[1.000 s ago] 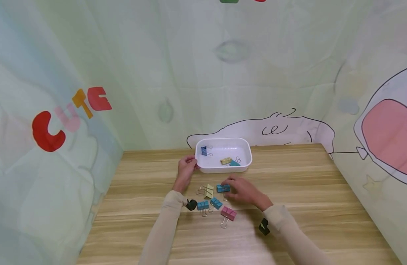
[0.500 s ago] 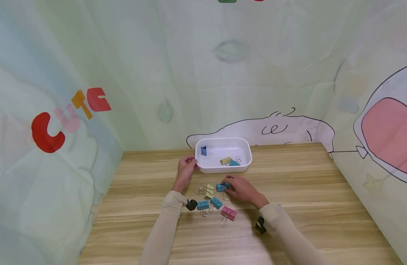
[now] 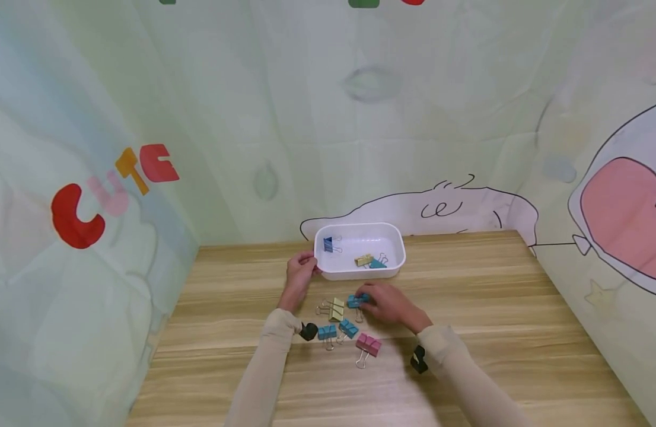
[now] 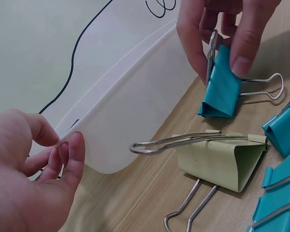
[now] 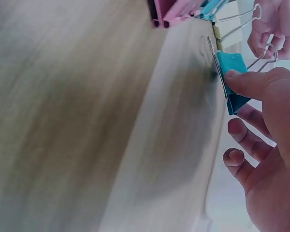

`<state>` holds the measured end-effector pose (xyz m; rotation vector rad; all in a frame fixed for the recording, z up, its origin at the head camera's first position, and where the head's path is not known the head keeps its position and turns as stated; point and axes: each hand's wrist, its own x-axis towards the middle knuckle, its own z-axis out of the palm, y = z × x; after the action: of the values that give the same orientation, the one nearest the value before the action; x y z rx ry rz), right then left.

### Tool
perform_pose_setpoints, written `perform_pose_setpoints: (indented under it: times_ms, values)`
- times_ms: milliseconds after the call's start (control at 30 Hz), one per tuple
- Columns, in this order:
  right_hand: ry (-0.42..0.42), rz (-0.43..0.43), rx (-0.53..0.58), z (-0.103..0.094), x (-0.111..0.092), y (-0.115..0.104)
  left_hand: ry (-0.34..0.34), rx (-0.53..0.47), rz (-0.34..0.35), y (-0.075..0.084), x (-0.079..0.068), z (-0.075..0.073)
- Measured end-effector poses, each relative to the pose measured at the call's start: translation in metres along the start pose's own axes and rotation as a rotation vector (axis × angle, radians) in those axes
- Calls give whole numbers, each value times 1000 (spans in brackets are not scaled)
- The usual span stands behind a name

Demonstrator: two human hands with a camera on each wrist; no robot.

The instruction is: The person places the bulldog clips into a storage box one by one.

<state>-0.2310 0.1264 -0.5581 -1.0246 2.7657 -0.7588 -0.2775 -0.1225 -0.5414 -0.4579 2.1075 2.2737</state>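
A teal binder clip (image 5: 234,65) is pinched between the thumb and fingers of my right hand (image 3: 390,302), just in front of the white tray (image 4: 130,111). With thumb and forefinger my left hand (image 4: 36,169) pinches the tray's rim at its near left corner. Beside the held clip lies a pale yellow binder clip (image 4: 210,162), its wire handles folded out. Two more teal clips, one of them a small teal clip (image 3: 327,332), and a pink binder clip (image 3: 369,344) lie nearer to me on the table.
Inside the tray are a dark blue clip (image 3: 328,244), a gold clip (image 3: 363,260) and a teal clip (image 3: 378,263). The wooden table (image 3: 493,290) ends at a printed curtain (image 3: 226,148) behind the tray and along both sides.
My right hand has closed its thumb and fingers on the teal clip and shifted it slightly left and toward the tray. The left hand stays at the tray's corner.
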Motion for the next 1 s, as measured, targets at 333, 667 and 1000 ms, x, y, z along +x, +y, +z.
perform_pose_setpoints:
  times_ms: [333,667,1000]
  values:
    - [69,-64,-26,-14,7,-6,3,10,-14,-2,1,-1]
    - [176,-89,-17,-41,20,-16,5,-7,-2,-2,1,-1]
    - [259,4,59,-83,52,-15,-1,-32,32,-2,1,1]
